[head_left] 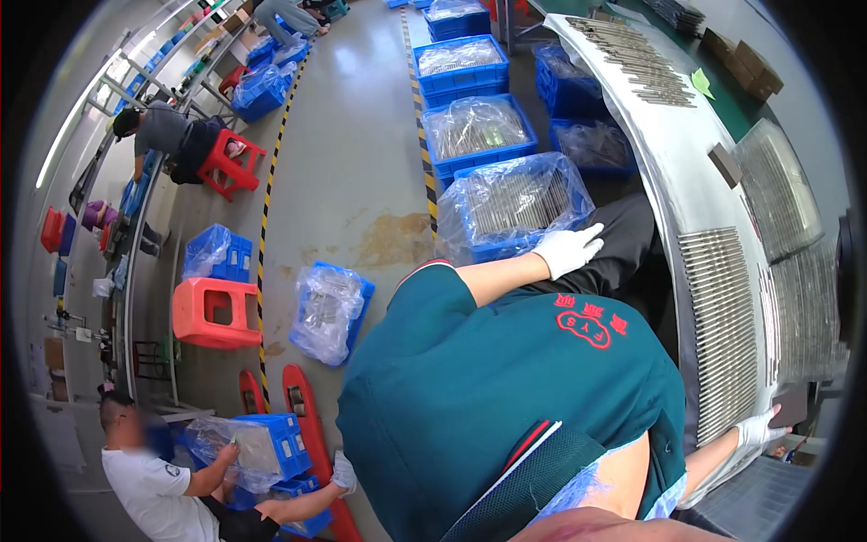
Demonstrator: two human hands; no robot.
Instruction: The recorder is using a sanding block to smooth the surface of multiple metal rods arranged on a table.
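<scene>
My left hand (568, 249), in a white glove, lies on my dark-trousered thigh with its fingers stretched out and nothing in it. Beside it stands a blue crate (488, 252) lined with clear plastic and filled with slim metal rods. My right hand (757, 434), also gloved, is at the near end of the white-covered table (703, 212), its fingers apart. Close to its fingertips is a dark block (789, 406); whether they touch it I cannot tell. A long row of metal rods (720, 334) lies side by side on the table, just beyond that hand.
More rods (632, 60) lie at the table's far end, near a small dark block (724, 166). Clear plastic trays (778, 185) line its right side. Blue crates (477, 128) stand along the aisle. A red stool (216, 312), pallet jack (309, 425) and seated co-worker (153, 483) are left.
</scene>
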